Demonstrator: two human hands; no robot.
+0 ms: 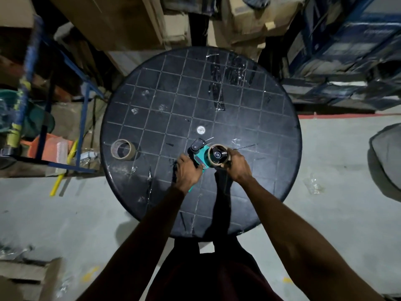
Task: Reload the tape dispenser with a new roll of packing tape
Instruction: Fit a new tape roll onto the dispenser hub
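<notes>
Left hand [186, 170] grips the tape dispenser [200, 158]; right hand [237, 165] fingers curl round the roll [218, 157] (light, stiff core). Best held by its rim.

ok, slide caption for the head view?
Both hands seat a brown tape roll on a teal dispenser.

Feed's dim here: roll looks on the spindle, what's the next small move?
Probably press the roll fully onto the hub with the right hand while the left hand steadies the teal dispenser; no tape looks threaded toward the black front end yet.
</notes>
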